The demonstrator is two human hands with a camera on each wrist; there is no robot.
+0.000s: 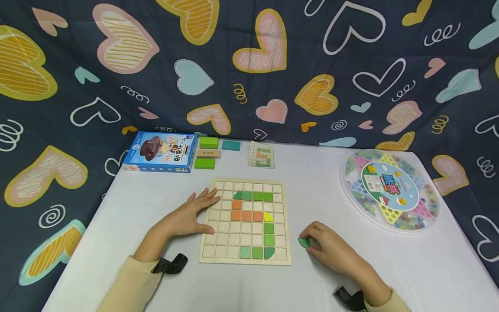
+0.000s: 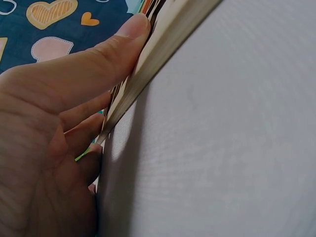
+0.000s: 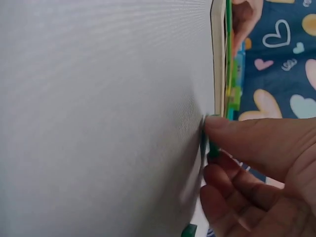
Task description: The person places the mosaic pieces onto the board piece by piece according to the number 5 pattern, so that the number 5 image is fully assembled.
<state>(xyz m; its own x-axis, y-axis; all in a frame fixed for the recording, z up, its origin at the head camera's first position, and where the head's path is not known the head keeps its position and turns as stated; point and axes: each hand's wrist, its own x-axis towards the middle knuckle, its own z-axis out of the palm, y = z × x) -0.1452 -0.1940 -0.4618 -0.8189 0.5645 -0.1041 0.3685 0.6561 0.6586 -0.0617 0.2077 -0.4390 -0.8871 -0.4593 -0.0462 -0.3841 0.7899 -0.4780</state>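
Observation:
A wooden grid board (image 1: 222, 251) lies flat on the white table, with green, orange and yellow tiles set in some of its squares. My left hand (image 1: 191, 216) rests along the board's left edge, fingers spread and thumb on the rim. In the left wrist view the thumb (image 2: 113, 54) lies against the board's side (image 2: 163, 54). Right of the board, my right hand (image 1: 331, 247) pinches a green tile (image 1: 303, 242) with a rounded edge between thumb and fingers, close over the table. Another dark green piece (image 3: 189, 230) shows below that hand in the right wrist view.
Behind the board stand a blue game box (image 1: 161, 151), light green blocks (image 1: 204, 164), a wooden block (image 1: 208, 154), a teal block (image 1: 231, 145) and a small pattern card (image 1: 261, 155). A round marble game case (image 1: 390, 190) lies at the right. Heart-patterned cloth (image 1: 249, 86) hangs behind.

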